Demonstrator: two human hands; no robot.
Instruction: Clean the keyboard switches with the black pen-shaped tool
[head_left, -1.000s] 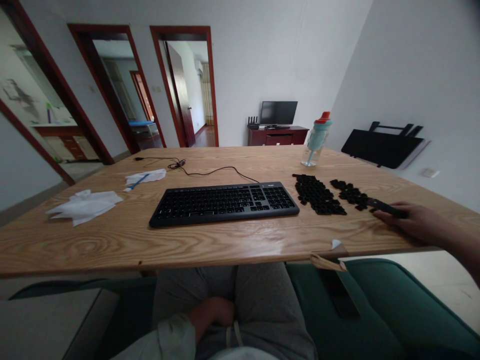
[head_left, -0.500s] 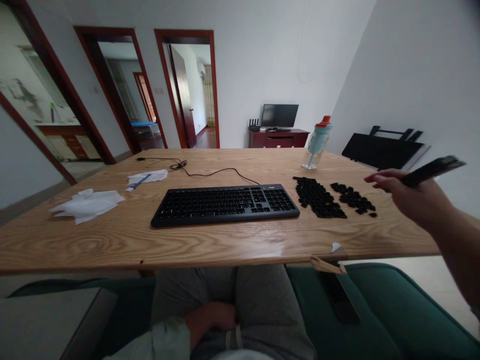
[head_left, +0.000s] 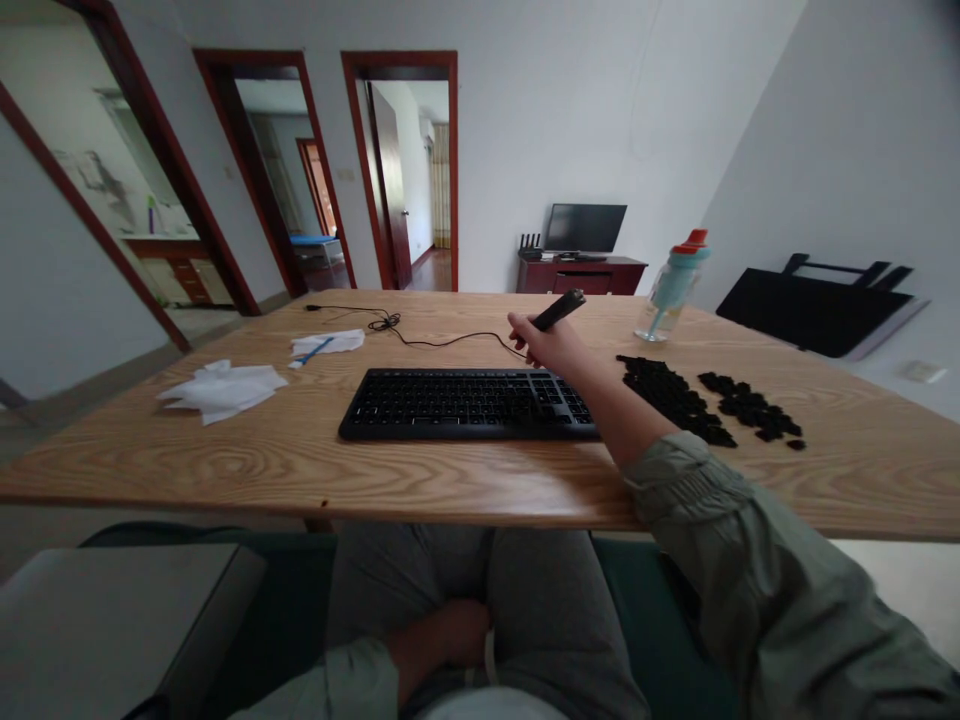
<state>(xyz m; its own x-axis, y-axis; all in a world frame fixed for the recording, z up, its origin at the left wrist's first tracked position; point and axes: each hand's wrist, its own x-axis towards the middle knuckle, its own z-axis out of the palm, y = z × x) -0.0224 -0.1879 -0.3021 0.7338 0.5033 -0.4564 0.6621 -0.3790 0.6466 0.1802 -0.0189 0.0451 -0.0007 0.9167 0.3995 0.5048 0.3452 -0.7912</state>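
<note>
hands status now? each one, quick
Left hand: resting in the lap, fingers curled, holding nothing that shows.
Right hand: closed on a long black key, raised over the keyboard.

A home's living room: beyond the long pale wooden table stand a dark red low cabinet bearing a black flat television, left of it red-framed doorways.

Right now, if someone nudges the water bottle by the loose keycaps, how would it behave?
The water bottle is tall, narrow and upright, so it likely tips rather than slides. It looks nearly empty, so probably light. Once down, its round body might roll on the table.
</note>
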